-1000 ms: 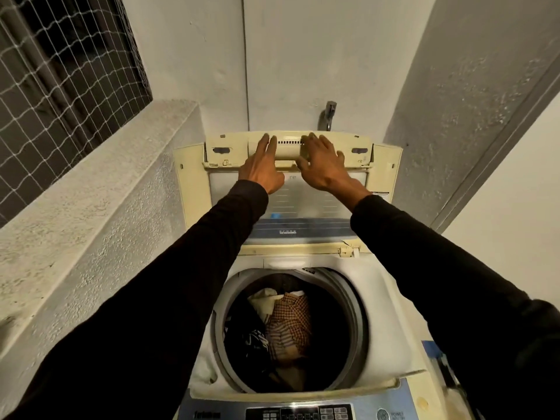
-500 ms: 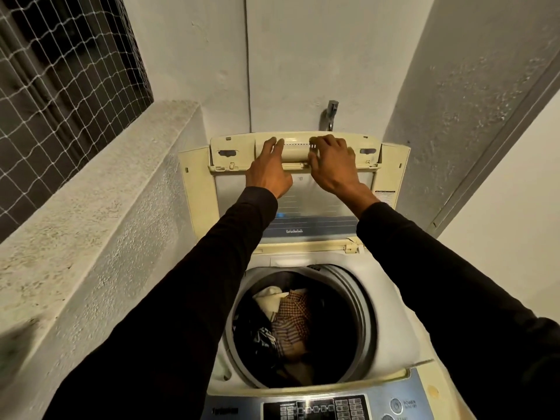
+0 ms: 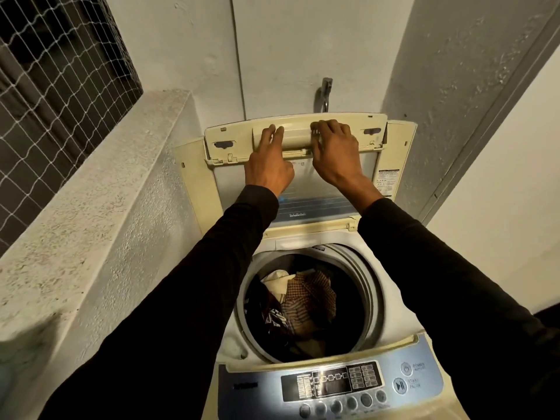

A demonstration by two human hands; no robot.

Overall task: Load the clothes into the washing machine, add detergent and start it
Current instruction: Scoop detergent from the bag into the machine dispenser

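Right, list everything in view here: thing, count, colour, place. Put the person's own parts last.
washing machine: one, cream and white, centre, top-loading.
lid: one, cream with a grey window, raised at the back.
drum: one, grey rim, dark inside, open below the lid.
clothes: a pile, checked brown, cream and dark, inside the drum.
control panel: one, blue and black, near edge.
tap: one, metal, on the wall behind the lid.
ledge: one, rough white, left.
window mesh: one, white wire, upper left.
sleeves: two, black.
left hand: one, fingers straight on the lid's top edge.
right hand: one, fingers curled over the lid's top edge.
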